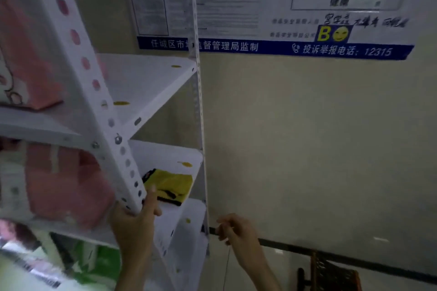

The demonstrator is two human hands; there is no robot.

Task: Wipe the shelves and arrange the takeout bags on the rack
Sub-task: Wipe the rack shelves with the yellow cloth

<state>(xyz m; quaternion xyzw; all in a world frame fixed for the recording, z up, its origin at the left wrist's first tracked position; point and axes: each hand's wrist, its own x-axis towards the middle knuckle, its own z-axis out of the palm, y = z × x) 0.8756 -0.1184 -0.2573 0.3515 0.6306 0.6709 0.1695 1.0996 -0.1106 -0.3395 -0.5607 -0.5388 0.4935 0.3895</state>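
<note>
A white metal rack [151,82] with perforated posts stands against the wall at left. Pink takeout bags sit on its upper shelf [26,71] and middle shelf [68,186], and a green bag [94,264] on a lower one. A yellow cloth [172,184] with black trim lies on the right end of the middle shelf. My left hand [136,217] grips the bottom of the near slanted post. My right hand [236,229] hangs to the right of the rack's back post with fingers loosely curled, holding nothing that I can make out.
Notice posters with a blue band [272,48] cover the wall above. A dark baseboard strip [331,255] runs along the wall. A brown woven object [335,274] stands at the bottom right, on the floor.
</note>
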